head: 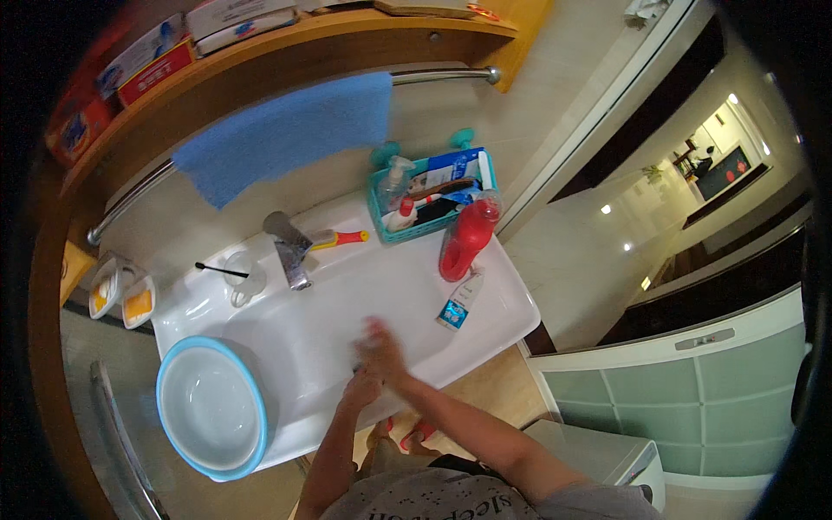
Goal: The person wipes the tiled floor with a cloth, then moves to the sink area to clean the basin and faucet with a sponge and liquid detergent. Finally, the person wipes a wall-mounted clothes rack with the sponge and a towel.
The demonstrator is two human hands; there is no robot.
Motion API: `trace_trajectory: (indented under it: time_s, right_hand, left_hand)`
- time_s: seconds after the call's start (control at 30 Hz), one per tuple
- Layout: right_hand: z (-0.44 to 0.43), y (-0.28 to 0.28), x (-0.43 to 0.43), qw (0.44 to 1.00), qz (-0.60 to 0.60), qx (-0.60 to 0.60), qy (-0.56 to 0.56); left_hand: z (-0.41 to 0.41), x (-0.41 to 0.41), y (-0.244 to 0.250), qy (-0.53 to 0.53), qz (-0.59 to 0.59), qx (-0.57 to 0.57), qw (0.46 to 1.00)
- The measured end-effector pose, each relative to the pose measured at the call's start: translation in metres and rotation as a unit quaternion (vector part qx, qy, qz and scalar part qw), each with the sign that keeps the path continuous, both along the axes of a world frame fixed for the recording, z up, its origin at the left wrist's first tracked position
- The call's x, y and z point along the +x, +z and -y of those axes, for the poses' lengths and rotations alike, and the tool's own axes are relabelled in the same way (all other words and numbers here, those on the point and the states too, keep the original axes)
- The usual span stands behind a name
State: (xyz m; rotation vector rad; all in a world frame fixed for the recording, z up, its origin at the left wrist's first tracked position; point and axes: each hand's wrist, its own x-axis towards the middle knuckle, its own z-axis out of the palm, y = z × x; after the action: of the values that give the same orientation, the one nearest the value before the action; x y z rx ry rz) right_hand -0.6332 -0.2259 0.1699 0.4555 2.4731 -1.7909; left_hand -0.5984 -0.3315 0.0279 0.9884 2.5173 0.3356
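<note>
Over the front part of the white washbasin [338,305], my left hand [363,389] and my right hand [383,354] are close together and seem to touch. Motion blurs the right hand, which lies over the fingers of the left. A small dark spot shows beside the left hand, too unclear to name. Whether either hand holds anything cannot be made out. Behind them stands the metal faucet [292,253]. To the right, on the basin's edge, lies a white and blue tube [461,300] bearing writing, next to a red plastic bottle [469,237].
A pale blue-rimmed plastic bowl [214,406] rests on the basin's left end. Along the back are a cup [242,276] with a toothbrush [221,269], a red-and-yellow-handled brush [341,239] and a teal basket [426,231] of toiletries. A blue towel [286,133] hangs beneath the wooden shelf [312,39].
</note>
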Motion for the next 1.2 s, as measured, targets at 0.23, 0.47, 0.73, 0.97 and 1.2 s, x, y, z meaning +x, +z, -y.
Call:
trace_trajectory:
  time_s: [0.23,0.47,0.73,0.97,1.2]
  right_hand:
    - [-0.162,-0.008,-0.04,0.869,0.04,0.354,-0.342]
    - [-0.221,-0.016,-0.048,0.873,0.14,0.294,-0.363]
    - [-0.217,0.067,0.011,0.968,-0.029,-0.097,-0.228]
    - [-0.194,0.03,-0.043,0.97,-0.19,-0.013,-0.151]
    - [-0.178,0.053,-0.075,0.95,-0.217,-0.096,-0.201]
  left_hand:
    - [-0.1,-0.02,0.062,-0.033,0.118,0.121,0.985]
    - [-0.138,-0.021,0.057,0.09,0.154,0.188,0.966]
    - [-0.163,-0.036,0.074,0.189,0.107,0.263,0.94]
    - [-0.184,-0.047,0.101,0.116,0.021,0.247,0.962]
    - [-0.186,-0.062,0.104,0.147,-0.054,0.226,0.961]
